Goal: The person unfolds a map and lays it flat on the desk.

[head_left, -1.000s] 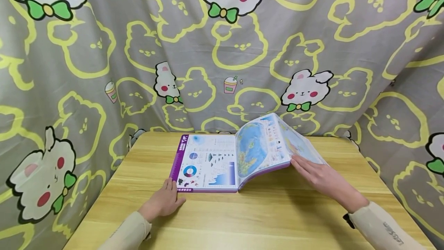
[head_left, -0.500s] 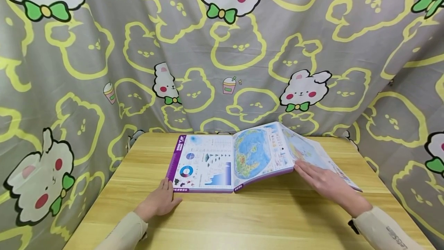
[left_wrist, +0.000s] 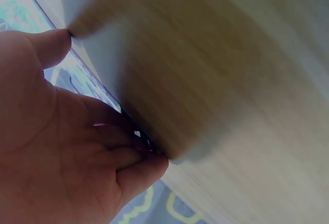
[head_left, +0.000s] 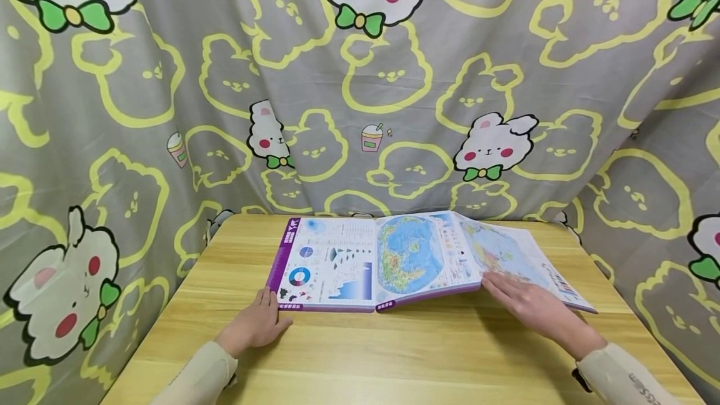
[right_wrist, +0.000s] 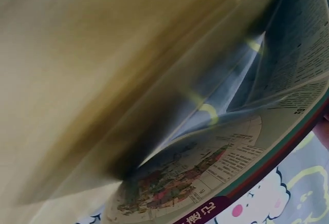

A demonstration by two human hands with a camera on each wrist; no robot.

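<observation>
A folding map (head_left: pixel 410 252) with a purple border lies spread on the table. Charts cover its left panel, which is flat. The middle panel, with a blue world map, slopes up to a raised fold, and the right panel slants down beyond it. My left hand (head_left: pixel 255 324) rests at the near left corner, fingertips along the map's edge; the left wrist view shows the thumb stretched apart. My right hand (head_left: pixel 523 305) touches the near end of the raised fold with straight fingers, its thumb hidden. The right wrist view shows the map's printed underside (right_wrist: pixel 175 183) arched over the table.
The wooden table (head_left: pixel 360 361) runs toward a grey curtain (head_left: pixel 315 80) with yellow outlines and white bunnies, hanging close behind its far edge. The map's far edge lies near that curtain. The right panel's corner reaches toward the table's right side.
The raised fold has sunk lower and moved to the right, while the right panel has spread out further right. My right hand has moved slightly right and down; the left shifts only slightly left.
</observation>
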